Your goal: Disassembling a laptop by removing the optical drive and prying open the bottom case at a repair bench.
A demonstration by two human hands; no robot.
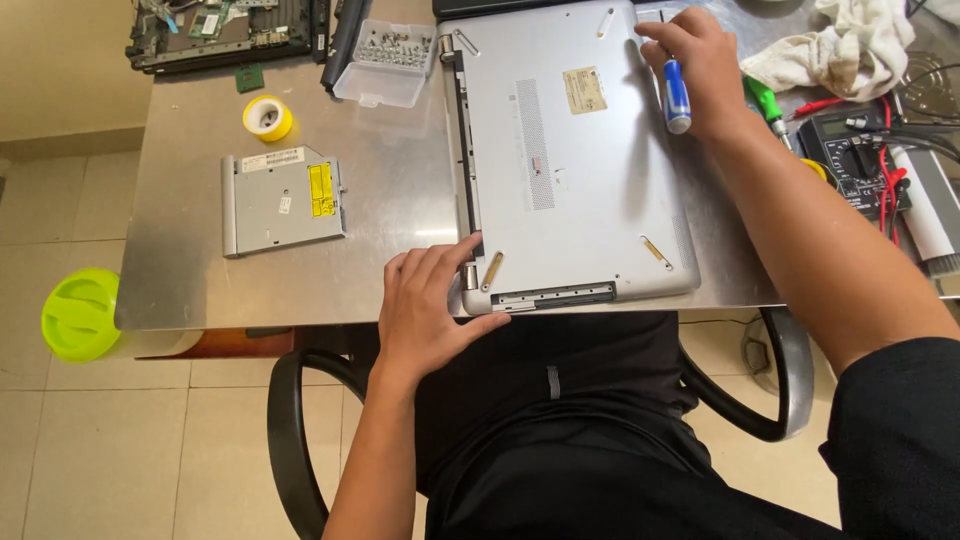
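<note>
Left hand (432, 305) flat, fingers spread, pressing the near-left corner of the upturned silver laptop (570, 160) on the table (390, 210). Right hand (705, 70) closed around a blue screwdriver (677, 95) at the laptop's far-right corner. Clear box (385, 62) beside the laptop holds screws.

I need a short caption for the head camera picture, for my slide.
Right hand holds a blue screwdriver on an upturned silver laptop; left hand steadies its near corner.
</note>
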